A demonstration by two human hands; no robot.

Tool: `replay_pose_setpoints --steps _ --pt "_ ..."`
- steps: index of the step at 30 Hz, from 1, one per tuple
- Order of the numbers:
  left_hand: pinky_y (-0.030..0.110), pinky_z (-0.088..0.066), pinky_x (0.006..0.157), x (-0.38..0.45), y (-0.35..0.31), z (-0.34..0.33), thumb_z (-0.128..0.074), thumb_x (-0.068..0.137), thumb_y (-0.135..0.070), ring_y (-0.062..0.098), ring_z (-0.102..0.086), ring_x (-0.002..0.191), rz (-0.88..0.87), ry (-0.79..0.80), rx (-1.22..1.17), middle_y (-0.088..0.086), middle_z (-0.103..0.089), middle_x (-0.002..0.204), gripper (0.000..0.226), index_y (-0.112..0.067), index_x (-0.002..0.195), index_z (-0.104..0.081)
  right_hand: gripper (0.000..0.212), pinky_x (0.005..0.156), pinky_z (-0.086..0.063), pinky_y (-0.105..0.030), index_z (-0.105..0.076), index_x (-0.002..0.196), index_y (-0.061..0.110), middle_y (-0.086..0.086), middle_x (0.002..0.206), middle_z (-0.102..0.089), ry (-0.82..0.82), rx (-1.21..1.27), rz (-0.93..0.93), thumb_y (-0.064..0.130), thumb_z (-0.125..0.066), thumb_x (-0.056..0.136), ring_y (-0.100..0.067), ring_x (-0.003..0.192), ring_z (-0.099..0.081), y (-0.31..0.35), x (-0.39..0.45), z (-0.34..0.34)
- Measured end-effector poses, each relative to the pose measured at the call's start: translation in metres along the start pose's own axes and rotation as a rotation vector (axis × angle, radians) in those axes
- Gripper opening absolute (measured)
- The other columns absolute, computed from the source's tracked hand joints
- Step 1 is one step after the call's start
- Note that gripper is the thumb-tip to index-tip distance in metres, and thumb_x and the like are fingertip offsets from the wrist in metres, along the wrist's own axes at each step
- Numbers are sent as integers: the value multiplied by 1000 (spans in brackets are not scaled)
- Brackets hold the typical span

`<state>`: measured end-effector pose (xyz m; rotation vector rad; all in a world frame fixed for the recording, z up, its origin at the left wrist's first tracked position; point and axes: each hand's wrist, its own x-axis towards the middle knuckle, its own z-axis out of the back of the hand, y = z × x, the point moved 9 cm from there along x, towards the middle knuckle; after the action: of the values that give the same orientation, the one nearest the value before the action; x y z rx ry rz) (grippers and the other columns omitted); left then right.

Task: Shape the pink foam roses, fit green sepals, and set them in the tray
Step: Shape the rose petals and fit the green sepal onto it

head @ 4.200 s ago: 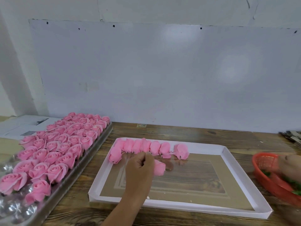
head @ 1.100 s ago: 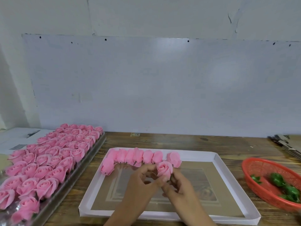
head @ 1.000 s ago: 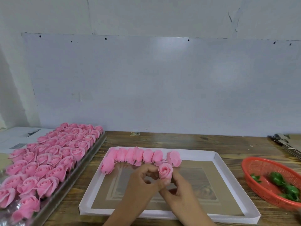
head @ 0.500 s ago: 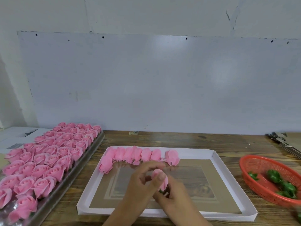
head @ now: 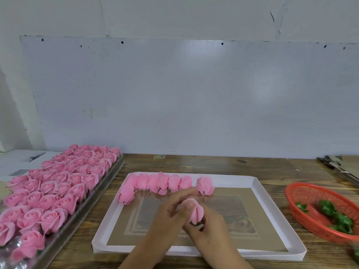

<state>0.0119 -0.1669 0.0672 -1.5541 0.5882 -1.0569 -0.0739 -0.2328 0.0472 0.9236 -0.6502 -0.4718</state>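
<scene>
Both hands hold one pink foam rose (head: 196, 211) above the middle of the white cardboard tray (head: 272, 214). My left hand (head: 171, 212) curls its fingers over the rose's top and left side. My right hand (head: 209, 228) pinches the rose's base, where a bit of green sepal (head: 196, 223) shows. A row of several finished pink roses (head: 165, 181) lies along the tray's far edge. More green sepals (head: 338, 218) sit in the red basket (head: 303, 193) at the right.
A metal tray (head: 108, 181) packed with several open pink roses (head: 58, 183) fills the left side of the wooden table (head: 213, 164). Papers lie at the far left, and stacked flat cardboard (head: 342, 167) at the far right. A white wall panel stands behind.
The right hand came back from the red basket and joined the left on the rose. The rose turned from facing up to lying sideways, lower over the tray, with the left fingers now over its top.
</scene>
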Motion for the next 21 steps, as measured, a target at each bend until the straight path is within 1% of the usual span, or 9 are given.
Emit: replay_pose_setpoints --steps 4,7,9,12,15,16,18,20,21 --pt "19 -52 88 0 -3 1 -59 78 -78 9 -69 107 -16 11 19 -5 -76 110 52 -35 99 -79 24 64 -45 -8 -62 92 45 25 85 -69 -14 -23 36 52 -64 69 4 81 -65 7 0 0" --pt "14 -49 88 -2 -6 -6 -52 95 -56 5 -68 105 -12 67 13 0 -75 109 40 -28 108 -78 22 62 -43 -6 -61 88 50 25 82 -69 -68 10 47 53 -61 66 4 77 -65 8 0 5" --pt "11 -47 86 -2 -11 -13 -43 103 -32 2 -64 97 -34 129 26 2 -70 100 36 -12 108 -72 20 61 -44 -7 -63 86 54 23 78 -70 -89 28 47 50 -61 66 2 74 -65 9 -1 7" --pt "21 -43 88 -3 -10 -23 -42 104 -33 4 -55 96 -45 235 92 -12 -58 96 37 0 107 -58 23 63 -48 -12 -68 93 46 15 82 -73 -112 66 63 27 -70 80 -1 73 -67 8 -1 11" --pt "21 -41 92 -3 -2 -24 -45 105 -23 4 -55 102 -15 299 142 -21 -59 103 23 -9 119 -56 23 65 -50 -16 -70 99 37 13 86 -75 -132 66 41 19 -72 85 -4 77 -68 1 1 15" --pt "20 -43 92 -4 1 -24 -50 103 -23 3 -57 103 12 303 123 -21 -62 105 24 -13 123 -56 25 65 -50 -16 -70 100 37 14 86 -75 -126 64 37 17 -72 86 -3 78 -69 1 1 14" --pt "19 -48 92 -5 4 -21 -66 96 -31 1 -62 110 78 264 38 -21 -68 115 44 -26 137 -52 29 65 -49 -12 -69 102 37 19 88 -74 -96 29 39 13 -70 86 0 80 -69 3 1 13" --pt "15 -49 91 -3 4 -14 -72 85 -53 -2 -62 114 73 175 -6 -18 -69 119 63 -32 139 -49 23 65 -48 -12 -68 103 39 22 86 -72 -17 -45 39 27 -68 83 0 78 -67 4 0 5" --pt "13 -49 89 -2 2 -10 -69 80 -64 1 -64 108 38 133 14 -8 -73 110 66 -32 136 -55 22 65 -48 -14 -67 101 39 23 83 -70 35 -88 32 36 -66 79 0 76 -66 5 -1 -1"
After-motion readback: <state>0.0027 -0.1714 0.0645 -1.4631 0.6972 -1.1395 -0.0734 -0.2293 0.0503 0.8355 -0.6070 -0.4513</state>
